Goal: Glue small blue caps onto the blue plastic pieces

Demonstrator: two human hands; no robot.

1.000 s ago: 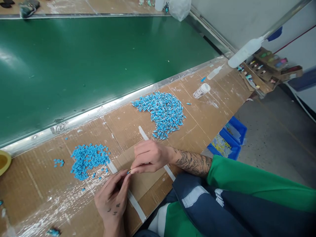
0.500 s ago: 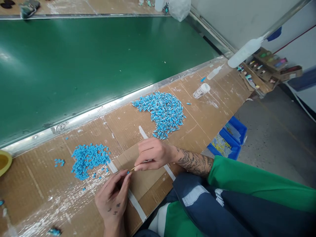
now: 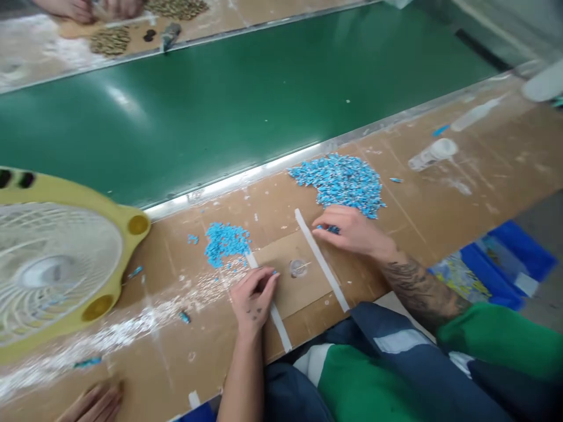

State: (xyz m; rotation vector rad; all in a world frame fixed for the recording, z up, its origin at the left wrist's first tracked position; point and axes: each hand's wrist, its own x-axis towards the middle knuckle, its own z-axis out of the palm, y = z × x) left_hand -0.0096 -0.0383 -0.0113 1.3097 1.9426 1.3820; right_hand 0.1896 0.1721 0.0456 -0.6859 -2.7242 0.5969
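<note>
My left hand (image 3: 254,299) rests at the left tape strip, thumb and forefinger pinched on a tiny blue ring (image 3: 275,272). My right hand (image 3: 352,231) is at the near edge of a heap of small blue pointed pieces with whitish ends (image 3: 345,179). Its fingers are curled, thumb near forefinger; blue pieces show in the gap, and what the fingertips hold is unclear. Between the hands, a small clear round dish (image 3: 297,269) sits on a cardboard sheet (image 3: 303,290), with a thin stick (image 3: 305,265) lying across it. Loose blue rings (image 3: 225,241) are piled beyond my left hand.
A yellow-framed fan (image 3: 132,258) lies on the left. The green conveyor belt (image 3: 211,111) runs behind the cardboard-covered table. A white bottle (image 3: 433,155) lies to the right; blue bins (image 3: 497,266) stand below. Another person's hand (image 3: 94,404) is at bottom left, with others' hands (image 3: 101,9) across the belt.
My right hand has left the stick on the clear dish and moved right to the heap of pointed pieces. My left hand still pinches the blue ring. The view has swung left.
</note>
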